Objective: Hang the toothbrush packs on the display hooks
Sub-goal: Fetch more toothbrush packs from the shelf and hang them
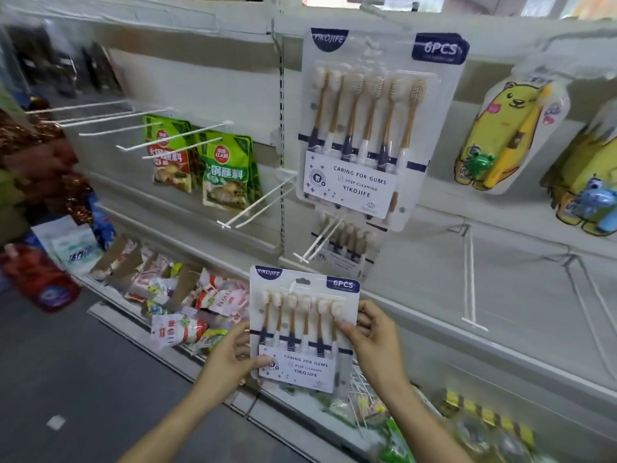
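I hold a toothbrush pack (302, 329) upright in front of the shelf, low in the middle of the view. My left hand (232, 354) grips its lower left edge, thumb on the front label. My right hand (372, 332) pinches its right edge, fingers across the brush handles. An identical pack (374, 128) hangs on a high hook at upper centre. Behind and below it another pack (344, 245) hangs on a white hook (317, 242). A bare white hook (258, 203) juts out just to the left.
Green snack pouches (200, 165) hang at left among several bare hooks (173, 138). Yellow bear packs (504, 135) hang at right, with bare hooks (470, 279) beneath. A bottom shelf (187, 295) holds loose packets. Stacked goods (40, 262) stand at far left.
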`<state>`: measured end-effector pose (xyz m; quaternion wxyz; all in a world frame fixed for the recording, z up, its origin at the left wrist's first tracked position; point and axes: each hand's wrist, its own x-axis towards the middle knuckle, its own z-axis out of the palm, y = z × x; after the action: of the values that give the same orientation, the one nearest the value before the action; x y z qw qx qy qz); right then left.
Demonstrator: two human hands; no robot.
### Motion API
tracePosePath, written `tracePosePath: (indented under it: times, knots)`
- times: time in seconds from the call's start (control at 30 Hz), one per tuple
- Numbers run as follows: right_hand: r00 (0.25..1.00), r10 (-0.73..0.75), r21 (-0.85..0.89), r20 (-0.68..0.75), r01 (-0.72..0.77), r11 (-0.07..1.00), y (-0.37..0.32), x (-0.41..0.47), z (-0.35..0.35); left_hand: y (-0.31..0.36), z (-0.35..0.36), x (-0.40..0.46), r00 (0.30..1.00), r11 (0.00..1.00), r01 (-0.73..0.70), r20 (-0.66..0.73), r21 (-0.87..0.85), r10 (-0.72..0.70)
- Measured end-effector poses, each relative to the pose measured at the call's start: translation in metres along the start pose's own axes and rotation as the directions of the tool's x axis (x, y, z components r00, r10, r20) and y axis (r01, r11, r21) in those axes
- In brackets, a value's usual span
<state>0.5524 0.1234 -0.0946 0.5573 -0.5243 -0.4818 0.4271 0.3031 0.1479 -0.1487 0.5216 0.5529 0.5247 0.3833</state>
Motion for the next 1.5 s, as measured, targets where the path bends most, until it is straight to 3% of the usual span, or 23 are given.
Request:
tracePosePath:
  times: [0.53, 0.9, 1.33, 1.5]
  knots:
    - [0.978, -0.048, -0.079, -0.201, 0.032, 0.996, 0.014, 0.037, 0.029, -0.014, -0.023, 0.087, 0.98, 0.996, -0.057, 0.192, 0.063, 0.044]
    - [0.955, -0.111, -0.132, -0.274, 0.077, 0.988, 0.017, 0.04, 0.02, -0.014, -0.018, 0.112, 0.977, 0.996, -0.039, 0.212, 0.084, 0.02]
    - [0.934, -0.107, -0.336, -0.342, -0.015, 0.942, 0.03, 0.135, -0.007, 0.025, 0.015, 0.202, 0.959, 0.98, -0.086, 0.283, 0.179, 0.033]
    - [0.903, -0.074, -0.403, -0.424, -0.114, 0.908, 0.04, 0.177, -0.016, 0.032, 0.025, 0.241, 0.952, 0.954, -0.166, 0.294, 0.249, 0.089]
